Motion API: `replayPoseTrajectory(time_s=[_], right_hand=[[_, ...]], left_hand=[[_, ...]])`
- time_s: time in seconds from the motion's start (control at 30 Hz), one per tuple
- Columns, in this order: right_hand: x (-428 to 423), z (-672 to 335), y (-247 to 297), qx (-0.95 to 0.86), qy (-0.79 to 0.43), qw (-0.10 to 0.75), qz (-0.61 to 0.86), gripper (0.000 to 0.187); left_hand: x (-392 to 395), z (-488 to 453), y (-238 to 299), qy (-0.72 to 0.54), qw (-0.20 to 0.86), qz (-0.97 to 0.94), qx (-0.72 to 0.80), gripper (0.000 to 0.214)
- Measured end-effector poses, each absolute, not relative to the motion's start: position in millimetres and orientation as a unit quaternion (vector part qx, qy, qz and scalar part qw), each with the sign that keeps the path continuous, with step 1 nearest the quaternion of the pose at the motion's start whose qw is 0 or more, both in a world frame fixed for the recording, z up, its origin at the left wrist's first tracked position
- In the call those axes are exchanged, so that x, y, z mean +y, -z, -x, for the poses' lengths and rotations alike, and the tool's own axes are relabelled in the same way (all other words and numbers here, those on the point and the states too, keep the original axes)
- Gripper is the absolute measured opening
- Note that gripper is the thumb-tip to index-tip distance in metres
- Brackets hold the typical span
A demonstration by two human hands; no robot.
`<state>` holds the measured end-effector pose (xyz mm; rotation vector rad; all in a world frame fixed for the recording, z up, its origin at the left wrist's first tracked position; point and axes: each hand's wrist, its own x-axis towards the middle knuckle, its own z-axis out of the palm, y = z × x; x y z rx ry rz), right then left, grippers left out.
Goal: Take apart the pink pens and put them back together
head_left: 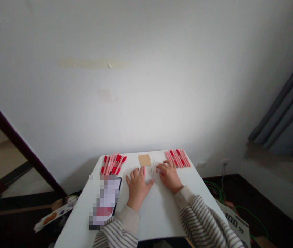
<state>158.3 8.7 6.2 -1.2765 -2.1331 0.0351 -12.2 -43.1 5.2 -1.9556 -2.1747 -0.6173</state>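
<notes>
My left hand [138,187] rests on the white table with its fingers spread and thumb apart. A short pink pen part [144,171] stands out beside its index finger. To the right, my right hand [170,175] has its fingers curled down near the tabletop; a bit of red or pink shows at the fingertips, too small to name. Between the hands lies a thin whitish strip or tube [154,168], with small pieces by it that I cannot make out. Behind them is a tan square of paper [144,160].
Pink and red pens lie in a loose left pile [112,164] and a neater right row [177,158]. A phone [106,203], partly pixelated, lies left on the white table [159,220]. A wall [146,103] stands behind; green cables [216,190] lie on the floor right.
</notes>
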Motion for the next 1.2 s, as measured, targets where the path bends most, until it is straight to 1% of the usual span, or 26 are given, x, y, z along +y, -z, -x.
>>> replayPoseTrajectory(time_s=[0.4, 0.57, 0.67, 0.77, 0.93, 1.2], right_hand=[[12, -158, -5, -0.813, -0.007, 0.326, 0.482, 0.032], [15, -163, -3, -0.793, 0.005, 0.374, 0.482, 0.027], [20, -168, 1, -0.767, -0.004, 0.407, 0.496, 0.023], [24, -173, 4, -0.745, -0.023, 0.420, 0.517, 0.021], [24, -176, 1, -0.724, -0.031, 0.418, 0.548, 0.022], [21, -173, -1, -0.715, -0.039, 0.410, 0.565, 0.020]], left_hand=[[-43, 12, -6, 0.199, 0.077, 0.652, -0.727, 0.071], [-43, 12, -6, 0.197, 0.078, 0.652, -0.728, 0.071], [-44, 12, -7, 0.202, 0.072, 0.649, -0.730, 0.071], [-43, 11, -9, 0.209, 0.072, 0.648, -0.729, 0.069], [-39, 5, -15, 0.237, 0.072, 0.669, -0.700, 0.056], [-22, -10, -18, 0.268, 0.075, 0.701, -0.657, 0.025]])
